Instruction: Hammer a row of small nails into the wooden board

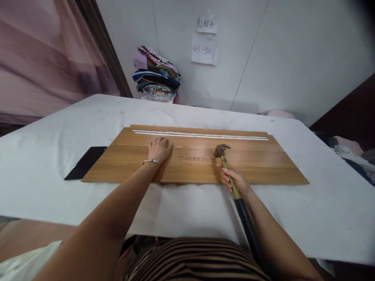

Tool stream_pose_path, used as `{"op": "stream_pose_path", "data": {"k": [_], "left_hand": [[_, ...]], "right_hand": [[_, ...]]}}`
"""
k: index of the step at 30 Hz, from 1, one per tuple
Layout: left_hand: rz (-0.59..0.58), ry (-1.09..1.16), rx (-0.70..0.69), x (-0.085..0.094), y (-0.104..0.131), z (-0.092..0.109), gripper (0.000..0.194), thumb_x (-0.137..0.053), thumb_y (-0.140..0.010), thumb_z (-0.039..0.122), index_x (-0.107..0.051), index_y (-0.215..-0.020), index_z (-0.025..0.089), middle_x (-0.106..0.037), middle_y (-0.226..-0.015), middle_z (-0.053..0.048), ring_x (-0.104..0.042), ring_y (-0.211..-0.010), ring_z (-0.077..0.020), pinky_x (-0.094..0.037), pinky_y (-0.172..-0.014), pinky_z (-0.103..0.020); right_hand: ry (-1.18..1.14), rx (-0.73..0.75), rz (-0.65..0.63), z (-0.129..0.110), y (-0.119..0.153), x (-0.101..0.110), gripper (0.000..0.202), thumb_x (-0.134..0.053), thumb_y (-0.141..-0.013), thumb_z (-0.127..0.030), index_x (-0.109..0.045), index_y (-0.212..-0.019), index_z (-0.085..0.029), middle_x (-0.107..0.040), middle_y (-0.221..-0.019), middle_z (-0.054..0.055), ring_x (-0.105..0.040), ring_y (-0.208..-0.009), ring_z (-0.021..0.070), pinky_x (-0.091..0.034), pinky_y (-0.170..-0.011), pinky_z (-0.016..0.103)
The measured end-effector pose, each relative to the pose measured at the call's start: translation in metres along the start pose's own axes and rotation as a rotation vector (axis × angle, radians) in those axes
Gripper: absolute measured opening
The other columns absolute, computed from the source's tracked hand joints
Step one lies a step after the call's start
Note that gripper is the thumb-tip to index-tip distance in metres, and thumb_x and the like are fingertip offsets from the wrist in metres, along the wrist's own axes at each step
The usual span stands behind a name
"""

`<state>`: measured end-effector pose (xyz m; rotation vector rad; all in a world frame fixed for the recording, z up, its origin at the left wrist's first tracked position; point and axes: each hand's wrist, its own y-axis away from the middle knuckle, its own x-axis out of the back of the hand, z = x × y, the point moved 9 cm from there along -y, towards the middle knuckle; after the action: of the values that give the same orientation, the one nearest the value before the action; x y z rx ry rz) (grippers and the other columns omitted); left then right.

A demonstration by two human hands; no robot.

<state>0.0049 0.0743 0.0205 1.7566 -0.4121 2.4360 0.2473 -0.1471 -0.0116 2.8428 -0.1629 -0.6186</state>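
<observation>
A wide wooden board (187,171) lies flat on the white-covered table, with two white measuring strips (199,136) along its far edge. Several small nails (195,158) form a row across the board's middle. Left of that row, my left hand (159,150) rests on the wood, its fingers bent and what is under the fingertips hidden. My right hand (234,179) is wrapped round the handle of a claw hammer (228,166). The rusty hammer head is over the board at the right end of the nail row, and its dark lower handle runs back beside my right forearm.
A black flat object (84,164) sticks out from the board's left end on the white tablecloth (187,210). Folded clothes (158,76) are stacked by the wall behind the table. Paper notes (205,49) hang on the wall, and more cloth lies beyond the right edge.
</observation>
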Motion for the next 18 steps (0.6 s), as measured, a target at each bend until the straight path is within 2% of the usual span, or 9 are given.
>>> {"op": "stream_pose_path", "data": {"k": [18], "left_hand": [[0.002,-0.007,0.004,0.001,0.0001,0.0004,0.043,-0.046,-0.096,0.043,-0.07,-0.125,0.024,-0.06,-0.147,-0.012,-0.049,-0.138,-0.0334,-0.037,-0.116,-0.052]], "right_hand": [[0.021,-0.037,-0.006,0.0051,-0.0018,0.0007,0.044,-0.079,-0.074,-0.043,-0.062,-0.108,-0.021,-0.043,-0.052,-0.012,-0.034,-0.034,0.0078,-0.024,-0.029,0.019]]}}
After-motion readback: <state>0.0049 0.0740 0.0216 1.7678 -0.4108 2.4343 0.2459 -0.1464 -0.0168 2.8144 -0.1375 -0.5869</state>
